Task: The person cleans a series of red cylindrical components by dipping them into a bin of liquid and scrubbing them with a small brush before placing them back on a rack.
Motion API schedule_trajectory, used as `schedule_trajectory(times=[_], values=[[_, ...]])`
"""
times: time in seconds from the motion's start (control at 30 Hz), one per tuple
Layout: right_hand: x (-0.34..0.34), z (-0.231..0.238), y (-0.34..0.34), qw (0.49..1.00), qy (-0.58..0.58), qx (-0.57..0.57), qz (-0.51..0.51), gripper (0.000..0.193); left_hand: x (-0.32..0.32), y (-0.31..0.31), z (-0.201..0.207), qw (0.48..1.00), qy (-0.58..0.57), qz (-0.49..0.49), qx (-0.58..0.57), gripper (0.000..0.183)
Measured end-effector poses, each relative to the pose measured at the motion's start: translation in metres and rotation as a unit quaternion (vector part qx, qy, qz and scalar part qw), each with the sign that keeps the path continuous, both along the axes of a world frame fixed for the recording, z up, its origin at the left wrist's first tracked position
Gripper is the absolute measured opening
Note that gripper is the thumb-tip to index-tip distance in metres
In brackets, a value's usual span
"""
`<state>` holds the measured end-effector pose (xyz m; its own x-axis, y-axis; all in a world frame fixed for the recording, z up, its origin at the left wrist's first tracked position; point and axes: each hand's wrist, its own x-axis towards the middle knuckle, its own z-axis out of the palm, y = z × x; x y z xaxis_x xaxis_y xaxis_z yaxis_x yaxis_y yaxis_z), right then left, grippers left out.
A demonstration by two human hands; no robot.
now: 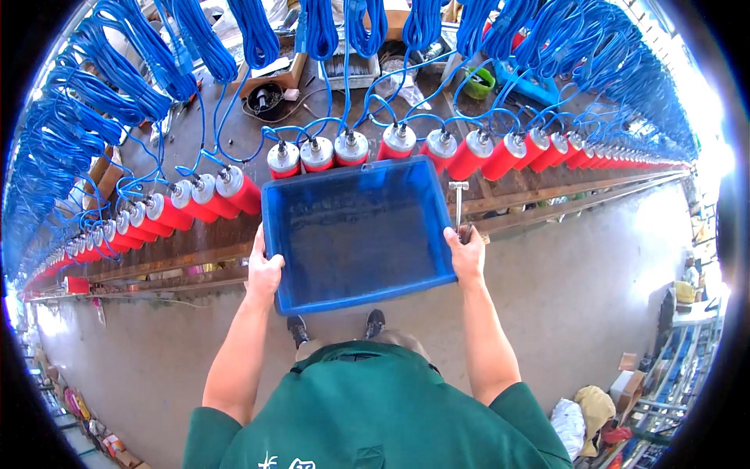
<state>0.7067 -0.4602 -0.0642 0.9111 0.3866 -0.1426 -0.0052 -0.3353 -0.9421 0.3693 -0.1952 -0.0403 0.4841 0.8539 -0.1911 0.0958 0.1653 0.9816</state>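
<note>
A blue rectangular plastic tub [359, 301] is held level in front of my body, at the edge of the workbench. My left hand [264, 270] is closed on its left side, thumb at the rim. On the opposite side my right hand [469, 256] grips the right wall, with the thumb against the rim. The tub's inside looks dark and glossy; whether that is liquid or just the bottom, I cannot tell. Just beyond its far rim stand red cylinders [317, 156] with silver caps and blue cables. A small metal hammer-like tool [459, 205] lies beside my right hand.
More red cylinders [500, 158] line the bench edge on both sides. Blue cable coils [254, 35] hang above the dark bench top. A black bowl [266, 100] and a green container [478, 82] sit farther back. Bags and boxes [598, 414] lie on the floor at lower right.
</note>
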Motion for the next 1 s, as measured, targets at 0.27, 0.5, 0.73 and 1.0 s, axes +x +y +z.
schedule_trajectory(times=[0.27,0.5,0.73,1.0], values=[[0.005,-0.006,0.004,1.000,-0.003,0.021,-0.008,0.038,0.000,0.002,0.008,1.000,-0.011,-0.018,0.004,0.094],[0.004,-0.011,0.004,0.998,0.013,0.065,0.004,0.039,-0.001,0.003,0.003,0.999,-0.026,-0.027,0.008,0.094],[0.002,-0.013,0.009,0.998,-0.003,0.066,0.002,0.039,-0.004,0.013,-0.005,0.999,-0.007,-0.020,0.026,0.098],[0.023,-0.029,0.010,0.997,-0.060,0.049,0.016,0.026,0.001,0.012,-0.006,1.000,0.013,-0.005,0.012,0.096]])
